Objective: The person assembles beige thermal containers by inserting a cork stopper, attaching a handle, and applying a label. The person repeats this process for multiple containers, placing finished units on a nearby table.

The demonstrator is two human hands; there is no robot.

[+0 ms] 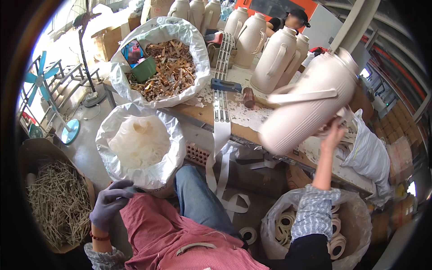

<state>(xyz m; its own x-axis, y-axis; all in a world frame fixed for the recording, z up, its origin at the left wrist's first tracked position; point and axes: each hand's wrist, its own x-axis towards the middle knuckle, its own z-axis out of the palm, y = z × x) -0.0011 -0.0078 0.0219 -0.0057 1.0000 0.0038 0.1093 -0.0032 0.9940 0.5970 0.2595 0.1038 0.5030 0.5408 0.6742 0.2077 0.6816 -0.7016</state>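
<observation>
A cream ribbed thermos jug (310, 103) hangs tilted over the table's front edge, its base toward the lower left and slightly blurred. My bare right hand (333, 134) grips it on its right side, the fingers partly hidden and smeared. A loop handle stands out from the jug's near face. My left hand (112, 203), in a grey-purple glove, hovers beside my thigh with loosely bent fingers, holding nothing. Behind the tilted jug, several like jugs (274, 60) stand upright on the table.
White sacks hold rusty metal clips (180, 63), with a green scoop (144, 69), and translucent pieces (139, 144). Cream rings (335, 247) fill a bag at lower right. A metal strip (221, 103) crosses the worktable (184, 108). Rods fill a box (58, 202). Another person (294, 20) is behind.
</observation>
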